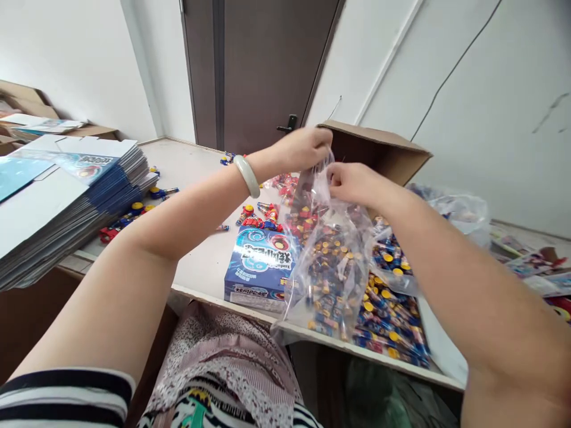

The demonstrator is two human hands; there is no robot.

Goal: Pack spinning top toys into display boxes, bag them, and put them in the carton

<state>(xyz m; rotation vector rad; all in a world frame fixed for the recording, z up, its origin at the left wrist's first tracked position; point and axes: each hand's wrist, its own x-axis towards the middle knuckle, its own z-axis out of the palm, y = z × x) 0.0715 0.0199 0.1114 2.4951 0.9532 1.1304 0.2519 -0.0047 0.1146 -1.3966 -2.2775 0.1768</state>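
Observation:
A clear plastic bag (330,255) hangs down in front of me over the table edge. My left hand (307,147), with a pale bangle at the wrist, pinches the gathered top of the bag. Close beside it, my right hand (352,183) is closed on the bag a little lower. Through the film show many small blue, yellow and red toys; which lie inside the bag and which behind it I cannot tell. Just left of the bag, a blue printed box (256,267) lies on the table, with several red and blue toys (259,217) behind it.
Flat printed cartons (84,190) are stacked at the left. Many blue and yellow toys (392,315) cover the table's right part. Behind my hands stands an open cardboard box (379,145). Another clear bag (464,211) lies at the right. The table's front edge (200,292) runs before me.

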